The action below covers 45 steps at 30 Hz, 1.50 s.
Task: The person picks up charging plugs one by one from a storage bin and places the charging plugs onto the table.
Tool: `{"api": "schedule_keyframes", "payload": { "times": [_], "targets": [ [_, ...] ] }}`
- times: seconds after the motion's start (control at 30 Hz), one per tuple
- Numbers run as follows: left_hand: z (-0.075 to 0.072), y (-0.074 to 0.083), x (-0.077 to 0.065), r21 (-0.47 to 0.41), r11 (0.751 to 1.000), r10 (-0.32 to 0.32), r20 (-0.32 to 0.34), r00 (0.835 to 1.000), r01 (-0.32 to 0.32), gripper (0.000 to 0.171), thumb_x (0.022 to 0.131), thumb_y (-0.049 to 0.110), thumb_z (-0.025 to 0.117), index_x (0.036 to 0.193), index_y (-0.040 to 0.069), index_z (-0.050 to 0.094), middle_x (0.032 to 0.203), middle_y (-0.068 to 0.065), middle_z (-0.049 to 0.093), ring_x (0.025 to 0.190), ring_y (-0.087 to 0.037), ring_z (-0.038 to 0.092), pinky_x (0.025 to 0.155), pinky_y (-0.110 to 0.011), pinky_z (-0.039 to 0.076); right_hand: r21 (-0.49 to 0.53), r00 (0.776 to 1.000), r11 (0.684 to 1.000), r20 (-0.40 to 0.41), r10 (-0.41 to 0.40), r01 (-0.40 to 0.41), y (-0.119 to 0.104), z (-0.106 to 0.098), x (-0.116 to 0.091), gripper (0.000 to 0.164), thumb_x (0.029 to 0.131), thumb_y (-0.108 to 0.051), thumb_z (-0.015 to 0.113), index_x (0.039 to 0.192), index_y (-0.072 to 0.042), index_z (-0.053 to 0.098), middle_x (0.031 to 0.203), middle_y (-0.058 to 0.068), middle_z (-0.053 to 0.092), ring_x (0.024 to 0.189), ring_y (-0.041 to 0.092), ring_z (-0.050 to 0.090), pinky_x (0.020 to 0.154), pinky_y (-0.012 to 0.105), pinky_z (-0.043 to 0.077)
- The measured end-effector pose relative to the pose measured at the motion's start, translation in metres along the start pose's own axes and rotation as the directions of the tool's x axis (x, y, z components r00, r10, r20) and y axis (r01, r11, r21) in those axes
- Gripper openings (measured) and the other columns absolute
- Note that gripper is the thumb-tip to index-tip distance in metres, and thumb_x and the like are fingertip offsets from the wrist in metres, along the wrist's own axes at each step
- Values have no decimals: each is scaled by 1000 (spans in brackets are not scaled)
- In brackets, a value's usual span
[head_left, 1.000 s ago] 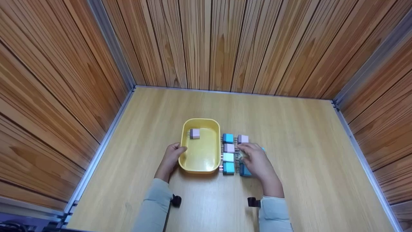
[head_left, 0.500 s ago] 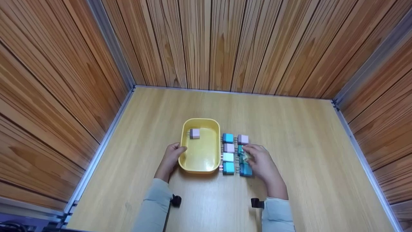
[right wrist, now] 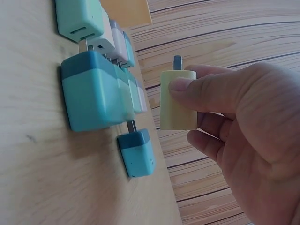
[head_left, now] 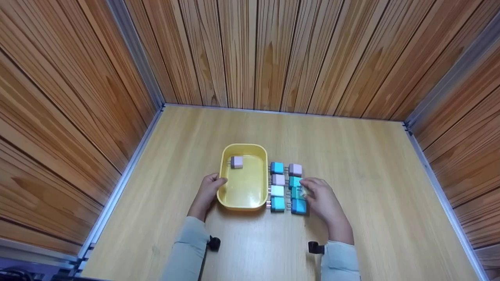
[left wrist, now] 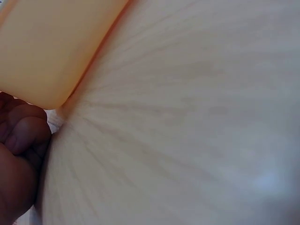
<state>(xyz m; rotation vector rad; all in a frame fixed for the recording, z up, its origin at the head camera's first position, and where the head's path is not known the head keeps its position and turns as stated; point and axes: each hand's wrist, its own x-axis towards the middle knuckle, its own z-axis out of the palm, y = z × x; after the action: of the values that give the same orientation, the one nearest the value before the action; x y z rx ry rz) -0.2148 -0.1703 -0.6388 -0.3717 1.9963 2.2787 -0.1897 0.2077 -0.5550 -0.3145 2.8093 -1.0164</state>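
Note:
My left hand (head_left: 206, 194) grips the left wall of a yellow plastic bin (head_left: 243, 207), thumb over the rim. In the bin lies a lilac charger plug (head_left: 237, 162), near the far left corner. My right hand (head_left: 325, 198) holds a pale yellow charger plug (right wrist: 179, 115) between thumb and fingers, its metal prongs pointing up in the right wrist view. In the head view it overlaps the right-hand column of plugs, close to a teal plug (head_left: 295, 192). The left wrist view has my curled left fingers (left wrist: 29, 131) at the bin's corner.
Two columns of charger plugs stand right of the bin, among them a blue plug (head_left: 277, 168), a lilac plug (head_left: 295, 169) and a larger blue plug (head_left: 299, 206). Another blue plug (right wrist: 137, 153) stands apart, hidden behind my right hand in the head view. Wood-panelled walls (head_left: 269, 58) enclose the table.
My right hand, with the pale yellow plug, has shifted right and slightly toward me, uncovering the teal and blue plugs of the right column. The left hand and bin have stayed put.

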Motion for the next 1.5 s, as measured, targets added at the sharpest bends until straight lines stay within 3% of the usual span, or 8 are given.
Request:
{"api": "schedule_keyframes", "payload": {
  "times": [0.53, 0.73, 1.0, 1.17, 1.5],
  "targets": [
    [0, 0, 0, 54, 998, -9, -17, 1000, 10, 16, 89, 13, 63, 78, 1, 61, 71, -7, 62, 60, -17, 57, 54, -26, 47, 9, 1000, 1000, 14, 26, -26, 18, -1, -3, 50, 95, 0, 65, 143, -12, 59, 150, 11, 52, 144, 36, 40, 117, 56, 32],
    [-1, 1, 0, 48, 999, 2, -1, 1000, -2, 17, 90, 11, 63, 80, -2, 61, 70, -7, 62, 59, -16, 59, 54, -26, 49, 17, 999, 999, 11, 36, -36, 23, -1, -4, 49, 94, 0, 66, 141, -15, 62, 149, 8, 53, 145, 34, 40, 118, 55, 32],
    [-1, 2, 1, 52, 999, -16, 1, 1000, 15, 20, 89, 14, 62, 84, -5, 62, 71, -7, 64, 60, -16, 60, 54, -25, 49, 8, 997, 997, 22, 77, -77, 29, -3, -5, 49, 94, 1, 65, 142, -10, 60, 149, 12, 53, 143, 35, 41, 117, 55, 33],
    [-1, 2, 1, 54, 998, -26, -8, 1000, 27, 18, 89, 14, 63, 82, -2, 61, 72, -8, 65, 60, -16, 60, 54, -26, 49, 18, 989, 990, 50, 137, -138, 31, -4, -7, 50, 96, 0, 64, 144, -13, 58, 151, 12, 50, 145, 36, 39, 117, 56, 33],
    [-1, 3, -1, 55, 998, -29, -4, 1000, 29, 18, 90, 14, 63, 77, 2, 58, 70, -8, 61, 59, -17, 58, 52, -25, 47, -9, 987, 989, 60, 147, -147, 36, 0, -4, 48, 96, 1, 63, 143, -11, 59, 152, 13, 49, 146, 37, 37, 117, 58, 32]
  ]
}}
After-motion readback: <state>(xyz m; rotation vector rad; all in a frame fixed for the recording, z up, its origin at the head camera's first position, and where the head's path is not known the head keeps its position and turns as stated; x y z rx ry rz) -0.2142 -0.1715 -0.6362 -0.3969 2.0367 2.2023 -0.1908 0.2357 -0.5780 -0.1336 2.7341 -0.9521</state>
